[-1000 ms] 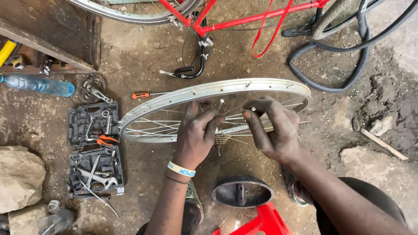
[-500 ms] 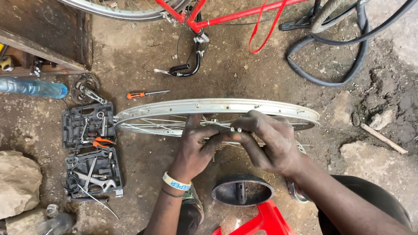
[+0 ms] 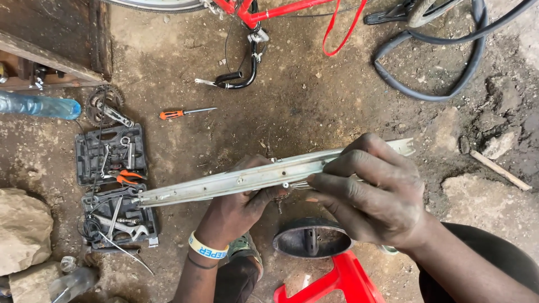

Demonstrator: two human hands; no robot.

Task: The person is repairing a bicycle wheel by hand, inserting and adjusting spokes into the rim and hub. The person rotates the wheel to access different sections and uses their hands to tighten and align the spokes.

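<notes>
— What is sitting between the hands?

— A bicycle wheel rim [image 3: 236, 180], silver metal, turned edge-on to the camera so it is showing as a long thin bar slanting up to the right, held above the dirt ground [image 3: 314, 101]. A few spokes are peeking out beneath its middle.

— How are the hands gripping it?

— The right hand [image 3: 373, 193] is curling over the rim's right part, fingers pressed together around the edge. The left hand [image 3: 244, 205] is cupping it from below near the centre, thumb and fingers closed against the metal.

— How would it be handling?

— Likely light and stiff along the hoop, but thin spokes bend easily, so the rim edge looks the safest place to hold. Bare metal in dusty palms may be slipping a little.

— And around it?

— An open black tool case [image 3: 112, 185] is lying to the left, an orange-handled screwdriver [image 3: 185, 113] above it, a black saddle [image 3: 312, 238] just below the hands, a red stool [image 3: 331, 283] near the knees, a red bicycle frame [image 3: 269, 8] and black tyre [image 3: 432, 67] further up.
</notes>
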